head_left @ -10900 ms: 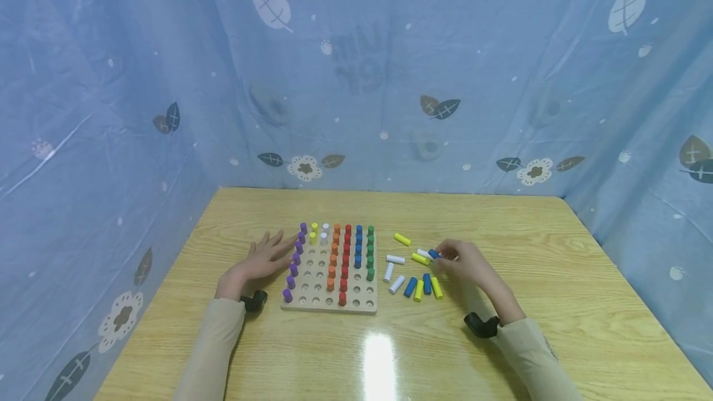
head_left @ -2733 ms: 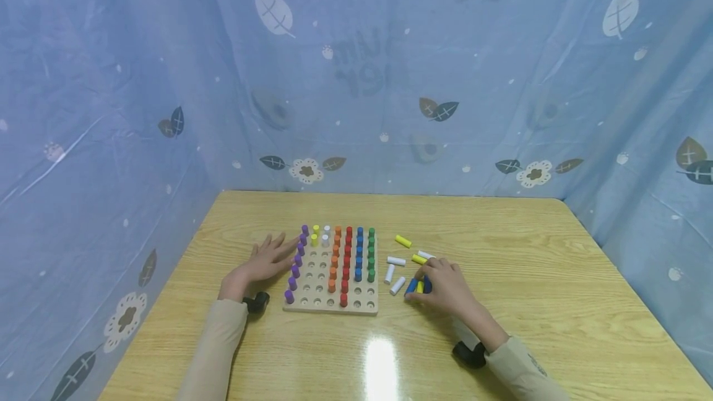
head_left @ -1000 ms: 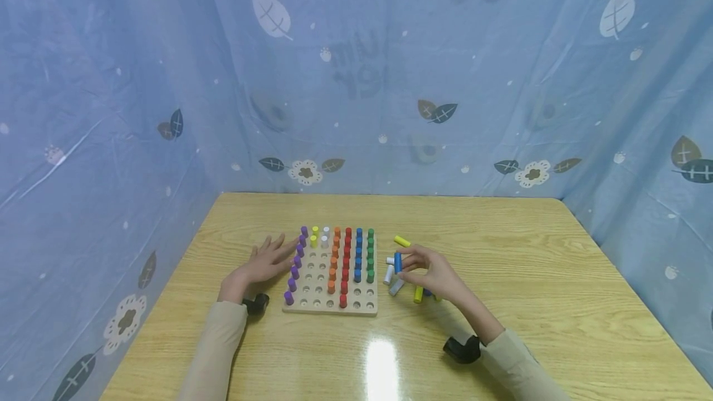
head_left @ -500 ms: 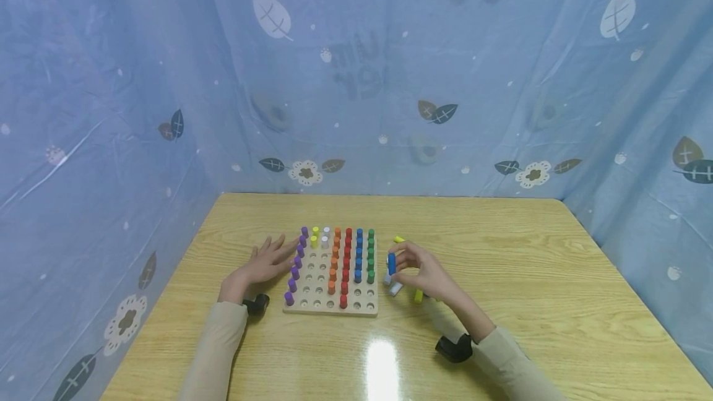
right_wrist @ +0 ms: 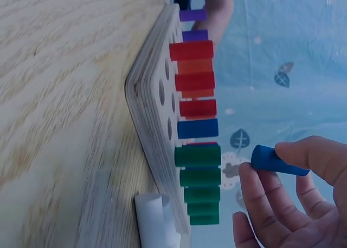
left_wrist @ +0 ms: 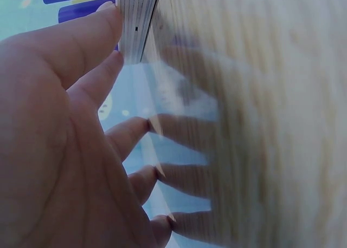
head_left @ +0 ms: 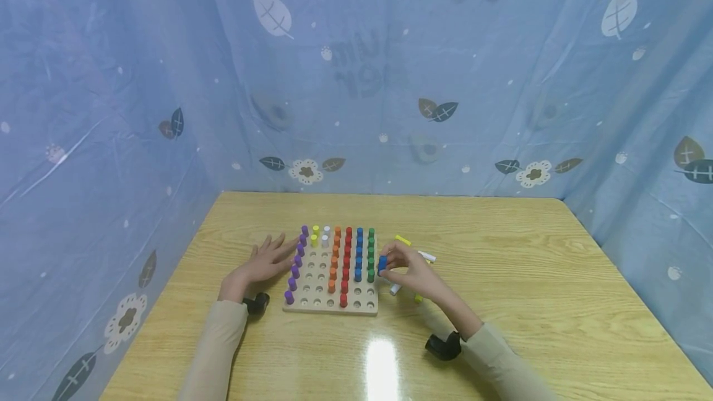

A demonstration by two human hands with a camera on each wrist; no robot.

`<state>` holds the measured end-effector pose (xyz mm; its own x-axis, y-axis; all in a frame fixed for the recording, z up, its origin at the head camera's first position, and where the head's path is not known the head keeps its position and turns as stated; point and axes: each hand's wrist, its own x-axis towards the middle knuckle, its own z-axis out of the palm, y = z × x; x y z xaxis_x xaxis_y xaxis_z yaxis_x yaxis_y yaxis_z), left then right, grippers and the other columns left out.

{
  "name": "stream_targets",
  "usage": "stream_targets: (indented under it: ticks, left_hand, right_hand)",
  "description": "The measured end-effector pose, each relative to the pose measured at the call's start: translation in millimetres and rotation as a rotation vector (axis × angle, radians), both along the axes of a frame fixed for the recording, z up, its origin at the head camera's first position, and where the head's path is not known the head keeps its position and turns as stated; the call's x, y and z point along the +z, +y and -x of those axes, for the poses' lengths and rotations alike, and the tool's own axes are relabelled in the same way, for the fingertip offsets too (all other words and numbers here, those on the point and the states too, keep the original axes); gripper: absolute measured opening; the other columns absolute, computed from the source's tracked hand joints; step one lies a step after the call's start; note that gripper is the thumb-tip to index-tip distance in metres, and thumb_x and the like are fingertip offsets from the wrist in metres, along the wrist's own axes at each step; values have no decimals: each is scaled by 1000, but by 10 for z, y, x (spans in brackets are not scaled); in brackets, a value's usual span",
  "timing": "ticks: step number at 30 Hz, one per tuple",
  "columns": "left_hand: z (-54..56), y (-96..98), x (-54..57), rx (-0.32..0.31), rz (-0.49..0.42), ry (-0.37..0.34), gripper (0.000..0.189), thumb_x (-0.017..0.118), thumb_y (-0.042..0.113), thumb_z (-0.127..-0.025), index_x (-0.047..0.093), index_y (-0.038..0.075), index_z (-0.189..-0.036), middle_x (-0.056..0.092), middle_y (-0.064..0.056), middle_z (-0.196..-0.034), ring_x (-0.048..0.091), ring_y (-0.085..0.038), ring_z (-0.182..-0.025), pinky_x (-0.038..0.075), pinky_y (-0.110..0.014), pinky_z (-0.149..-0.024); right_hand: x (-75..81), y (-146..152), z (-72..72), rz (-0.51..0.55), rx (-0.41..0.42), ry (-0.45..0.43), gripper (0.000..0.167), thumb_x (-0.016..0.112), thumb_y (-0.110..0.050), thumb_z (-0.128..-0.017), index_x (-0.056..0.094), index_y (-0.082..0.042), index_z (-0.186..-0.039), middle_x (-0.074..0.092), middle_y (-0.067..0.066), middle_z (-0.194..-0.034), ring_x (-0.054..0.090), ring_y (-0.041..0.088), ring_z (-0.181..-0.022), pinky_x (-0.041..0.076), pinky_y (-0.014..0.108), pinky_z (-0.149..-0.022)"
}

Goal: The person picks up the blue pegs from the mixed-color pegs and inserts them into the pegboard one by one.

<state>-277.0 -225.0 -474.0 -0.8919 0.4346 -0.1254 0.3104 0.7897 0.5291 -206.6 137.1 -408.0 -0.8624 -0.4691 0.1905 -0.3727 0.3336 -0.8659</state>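
My right hand [head_left: 414, 272] pinches a blue peg [head_left: 382, 265] between thumb and fingers, just off the right side of the wooden pegboard [head_left: 312, 309]. In the right wrist view the blue peg [right_wrist: 276, 160] is held clear of the green pegs [right_wrist: 198, 157] standing in the board. My left hand [head_left: 259, 268] lies with fingers spread at the board's left side; in the left wrist view the left hand [left_wrist: 70, 107] touches the board's edge with thumb and forefinger. Columns of purple, orange, red, blue and green pegs stand upright, with a few yellow and white ones at the back.
Loose pegs lie right of the board, partly hidden by my right hand: a yellow peg [head_left: 403, 240], a white peg [head_left: 426, 257] and others. Several holes near the board's front hold no peg. A blue patterned curtain [head_left: 356, 79] surrounds the wooden table [head_left: 501, 252].
My right hand has carried the blue peg leftward from the loose pile to the board's right edge. Since the earliest frame, another blue peg stands in the blue column. My left hand stays put.
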Motion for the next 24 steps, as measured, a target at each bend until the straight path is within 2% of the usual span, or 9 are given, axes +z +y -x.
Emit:
stream_targets:
  ticks: [2, 9, 12, 17, 24]
  left_hand:
    - [-4, 3, 6, 3, 4, 1, 59, 41, 44, -97, 24, 21, -148, 6, -22, -153, -6, -49, -137, -9, -67, -105]
    - [-8, 6, 14, 4, 8, -5, 60, 40, 46, -96, 25, 20, -148, 6, -23, -153, -6, -50, -137, -9, -68, -104]
    - [-2, 6, 8, 4, 8, -2, 60, 40, 47, -96, 25, 21, -148, 6, -23, -153, -6, -50, -137, -9, -68, -104]
    - [4, 3, -10, 5, 6, 4, 60, 40, 47, -96, 25, 21, -148, 7, -23, -153, -6, -50, -137, -10, -68, -104]
    - [11, -5, -23, 9, 6, 1, 60, 40, 48, -96, 25, 22, -148, 6, -22, -154, -7, -49, -137, -10, -68, -104]
  right_hand:
    - [-23, -19, 8, -3, 7, 19, 27, 64, 2, -84, 51, 6, -107, 61, 23, -99, 62, 31, -89, 53, 40, -81]
    - [-261, -59, 122, 9, 30, 63, 27, 65, -4, -85, 53, 3, -108, 60, 19, -103, 62, 27, -89, 54, 34, -79]
    - [-275, -85, 136, -14, 34, 67, 26, 67, -9, -85, 55, -1, -107, 62, 13, -101, 62, 22, -88, 54, 30, -77]
    - [-282, -130, 128, -85, 22, 42, 23, 69, -17, -84, 59, -8, -103, 66, 7, -94, 63, 16, -84, 53, 31, -72]
    - [-342, -202, 122, -103, 45, 43, 18, 70, -15, -83, 62, -10, -99, 67, 2, -94, 64, 15, -83, 54, 28, -71]
